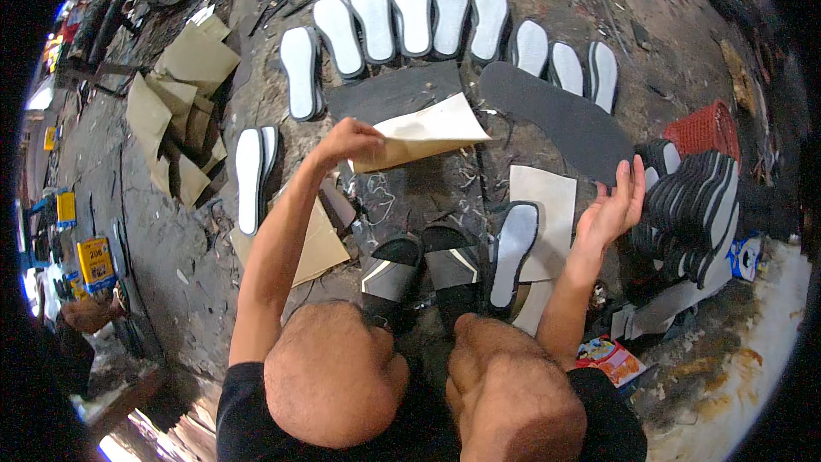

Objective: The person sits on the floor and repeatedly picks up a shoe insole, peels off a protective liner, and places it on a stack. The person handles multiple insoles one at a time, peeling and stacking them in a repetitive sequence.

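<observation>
Sheet [434,124] in left hand [349,140]

Pinched at its left end, it stretches rightward, curled, cream above, tan below. A dark-grey sole [556,115] reaches the right hand [614,204], fingers spread; whether they grip it, I cannot tell.

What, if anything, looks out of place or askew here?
Two things: the large dark sole piece by the right hand slants across the view of the neat arc of white-topped soles, and the brown sheets at left lie in an uneven, overlapping heap.
</observation>
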`<action>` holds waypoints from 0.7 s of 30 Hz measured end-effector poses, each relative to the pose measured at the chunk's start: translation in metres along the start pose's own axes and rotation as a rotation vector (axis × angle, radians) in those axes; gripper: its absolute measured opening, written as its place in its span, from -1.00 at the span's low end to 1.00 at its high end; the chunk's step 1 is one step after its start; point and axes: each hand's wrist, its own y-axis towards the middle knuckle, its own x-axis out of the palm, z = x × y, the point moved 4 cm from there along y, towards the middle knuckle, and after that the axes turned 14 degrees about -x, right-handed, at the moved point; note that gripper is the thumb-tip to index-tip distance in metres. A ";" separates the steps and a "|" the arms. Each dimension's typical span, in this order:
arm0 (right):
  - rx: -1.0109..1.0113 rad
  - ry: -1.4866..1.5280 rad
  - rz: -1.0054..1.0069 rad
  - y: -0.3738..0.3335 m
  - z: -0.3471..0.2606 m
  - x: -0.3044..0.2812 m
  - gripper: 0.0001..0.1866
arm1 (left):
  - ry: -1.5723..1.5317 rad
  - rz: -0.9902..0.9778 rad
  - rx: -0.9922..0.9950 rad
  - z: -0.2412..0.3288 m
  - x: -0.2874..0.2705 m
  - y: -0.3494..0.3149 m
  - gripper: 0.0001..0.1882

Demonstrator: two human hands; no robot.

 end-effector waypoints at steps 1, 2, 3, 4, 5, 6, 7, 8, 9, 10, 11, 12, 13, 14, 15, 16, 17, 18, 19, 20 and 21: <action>-0.013 0.030 -0.011 0.006 0.002 0.001 -0.55 | -0.110 -0.077 -0.158 0.012 0.002 0.005 -0.63; -0.025 0.061 -0.021 0.011 0.003 0.001 -0.55 | -0.094 -0.051 -0.189 0.026 0.002 0.004 -0.63; -0.002 0.043 -0.034 0.001 0.001 0.000 -0.56 | -0.153 -0.122 -0.224 0.007 0.006 0.003 -0.63; 0.015 0.051 -0.040 0.000 -0.002 0.005 -0.56 | -0.200 -0.171 -0.245 0.003 -0.004 0.008 -0.62; 0.032 0.061 -0.045 -0.002 -0.003 0.010 -0.56 | -0.247 -0.219 -0.265 -0.002 -0.011 0.010 -0.62; 0.031 0.053 -0.036 -0.002 -0.002 0.009 -0.57 | -0.286 -0.264 -0.269 0.004 -0.013 0.005 -0.59; 0.031 0.046 -0.027 -0.002 -0.001 0.007 -0.57 | -0.294 -0.275 -0.279 0.002 -0.011 0.007 -0.59; 0.032 0.040 -0.018 -0.003 0.000 0.005 -0.57 | -0.301 -0.285 -0.289 0.002 -0.010 0.007 -0.58; 0.039 0.023 -0.006 -0.003 0.001 0.004 -0.57 | -0.311 -0.291 -0.295 0.003 -0.010 0.005 -0.57; 0.046 0.006 0.006 -0.004 0.003 0.002 -0.57 | -0.318 -0.309 -0.301 0.004 -0.010 0.003 -0.58; 0.054 -0.010 0.017 -0.004 0.005 0.000 -0.57 | -0.326 -0.326 -0.308 0.005 -0.009 0.001 -0.58; 0.061 -0.027 0.009 -0.006 0.007 0.001 -0.57 | -0.338 -0.337 -0.319 0.003 -0.011 -0.004 -0.58; 0.068 -0.043 -0.001 -0.008 0.009 0.002 -0.58 | -0.365 -0.396 -0.286 -0.001 -0.011 -0.006 -0.58; 0.076 -0.059 -0.012 -0.010 0.011 0.003 -0.58 | -0.393 -0.454 -0.251 -0.004 -0.011 -0.007 -0.58; 0.083 -0.058 -0.024 -0.013 0.013 0.006 -0.58 | -0.420 -0.510 -0.213 -0.005 -0.011 -0.009 -0.57; 0.081 -0.069 -0.030 -0.013 0.014 0.006 -0.58 | -0.469 -0.498 -0.282 0.010 -0.007 -0.023 -0.65; 0.080 -0.079 -0.037 -0.012 0.015 0.006 -0.58 | -0.473 -0.474 -0.284 0.011 -0.003 -0.021 -0.64; 0.091 -0.070 -0.050 -0.016 0.016 0.009 -0.58 | -0.482 -0.436 -0.296 0.004 -0.004 -0.023 -0.63; 0.103 -0.060 -0.062 -0.019 0.017 0.013 -0.58 | -0.490 -0.396 -0.308 -0.004 -0.006 -0.027 -0.63; 0.116 -0.050 -0.075 -0.023 0.018 0.016 -0.58 | -0.471 -0.356 -0.294 -0.011 -0.008 -0.031 -0.64; 0.114 -0.027 -0.084 -0.024 0.020 0.017 -0.58 | -0.339 -0.357 -0.170 -0.014 -0.005 -0.036 -0.63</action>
